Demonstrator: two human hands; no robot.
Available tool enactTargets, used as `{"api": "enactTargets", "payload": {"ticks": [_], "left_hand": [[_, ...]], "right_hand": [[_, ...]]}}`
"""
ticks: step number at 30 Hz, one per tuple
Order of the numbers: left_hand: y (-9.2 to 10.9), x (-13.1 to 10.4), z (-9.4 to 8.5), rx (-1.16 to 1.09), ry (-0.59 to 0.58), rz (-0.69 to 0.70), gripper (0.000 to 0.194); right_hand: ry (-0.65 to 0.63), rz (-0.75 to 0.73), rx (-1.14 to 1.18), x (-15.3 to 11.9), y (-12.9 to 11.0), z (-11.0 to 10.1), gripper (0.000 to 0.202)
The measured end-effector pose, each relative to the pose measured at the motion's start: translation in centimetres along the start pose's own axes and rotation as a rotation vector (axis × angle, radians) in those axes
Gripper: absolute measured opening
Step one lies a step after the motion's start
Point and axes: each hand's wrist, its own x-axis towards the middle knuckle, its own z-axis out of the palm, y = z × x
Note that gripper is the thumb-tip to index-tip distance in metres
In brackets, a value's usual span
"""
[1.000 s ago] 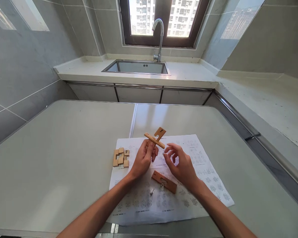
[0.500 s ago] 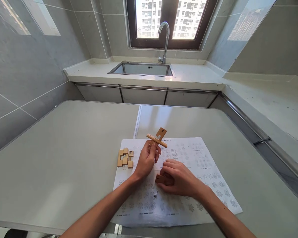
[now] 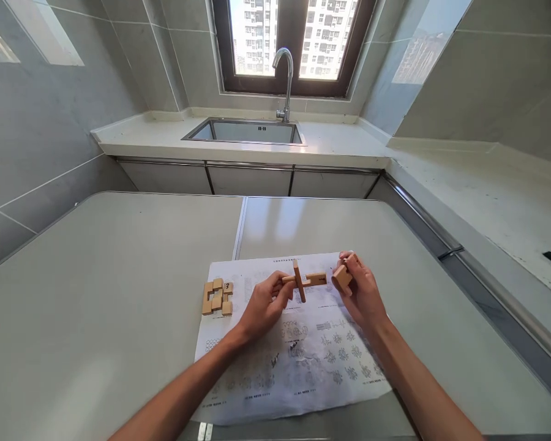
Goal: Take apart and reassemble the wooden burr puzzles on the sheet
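My left hand [image 3: 267, 303] pinches one end of two crossed wooden puzzle pieces [image 3: 299, 280], held above the printed sheet [image 3: 275, 361]. One piece points right with a dark mark near its end; the other crosses it. In my right hand [image 3: 360, 288], closed fingers hold another notched wooden puzzle piece [image 3: 342, 279], a short gap to the right of the crossed pair. Left of my left hand, several wooden puzzle pieces [image 3: 207, 298] lie together at the sheet's left edge, one marked 3.
The sheet of small diagrams lies on a pale folding table [image 3: 119, 275] with a seam down its middle. Beyond the table are a counter [image 3: 335, 136] with a sink [image 3: 252, 141] and a faucet [image 3: 288, 86]. Tiled walls stand on both sides.
My right hand has lifted its piece off the sheet and moved up and right. My left hand has turned the crossed pieces so the long one points right. The view has shifted slightly.
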Motion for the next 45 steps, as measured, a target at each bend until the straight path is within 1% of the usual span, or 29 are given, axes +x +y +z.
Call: {"api": "enactTargets", "payload": {"ticks": [2, 5, 9, 11, 13, 18, 21, 24, 28, 30, 35, 38, 42, 45], "left_hand": [[0.2, 0.1, -0.1, -0.047, -0.043, -0.006, 0.033], [0.6, 0.2, -0.3, -0.14, -0.113, -0.006, 0.033], [0.9, -0.1, -0.1, -0.362, -0.317, -0.101, 0.036], [0.9, -0.2, 0.0, -0.396, -0.38, -0.132, 0.037], [0.9, -0.4, 0.2, -0.364, -0.399, -0.113, 0.037], [1.2, -0.4, 0.1, -0.207, -0.354, 0.003, 0.033], [1.3, -0.3, 0.1, -0.196, -0.315, 0.016, 0.033], [1.0, -0.3, 0.2, -0.255, -0.275, -0.02, 0.033], [0.4, -0.2, 0.4, -0.428, -0.224, -0.122, 0.035], [0.3, -0.2, 0.4, -0.469, -0.209, -0.157, 0.038], [0.5, -0.1, 0.1, -0.472, -0.129, -0.179, 0.041], [0.4, -0.1, -0.1, -0.473, -0.087, -0.192, 0.043], [0.0, -0.1, 0.0, -0.423, -0.019, -0.225, 0.046], [0.1, -0.1, 0.1, -0.413, 0.019, -0.217, 0.047]], "right_hand": [[-0.01, 0.028, 0.061, 0.3, -0.2, 0.1, 0.037], [-0.072, 0.108, 0.111, 0.4, -0.2, 0.5, 0.038], [-0.132, 0.192, 0.1, 0.2, 0.1, 1.0, 0.033], [-0.172, 0.22, 0.088, 0.1, 0.2, 1.1, 0.03], [-0.215, 0.245, 0.077, 0.0, 0.2, 1.1, 0.03], [-0.266, 0.275, 0.067, -0.2, 0.1, 1.2, 0.033], [-0.283, 0.272, 0.061, -0.4, 0.2, 1.3, 0.032], [-0.322, 0.283, 0.041, -0.6, 0.5, 1.5, 0.031], [-0.381, 0.285, -0.005, -1.0, 1.2, 1.8, 0.032], [-0.399, 0.288, -0.016, -1.1, 1.6, 1.9, 0.033], [-0.411, 0.337, 0.002, -1.4, 1.9, 2.3, 0.036], [-0.465, 0.392, -0.007, -1.6, 2.2, 2.3, 0.038], [-0.541, 0.399, -0.068, -1.9, 3.0, 2.3, 0.037], [-0.527, 0.391, -0.079, -1.9, 3.3, 2.3, 0.037]]}}
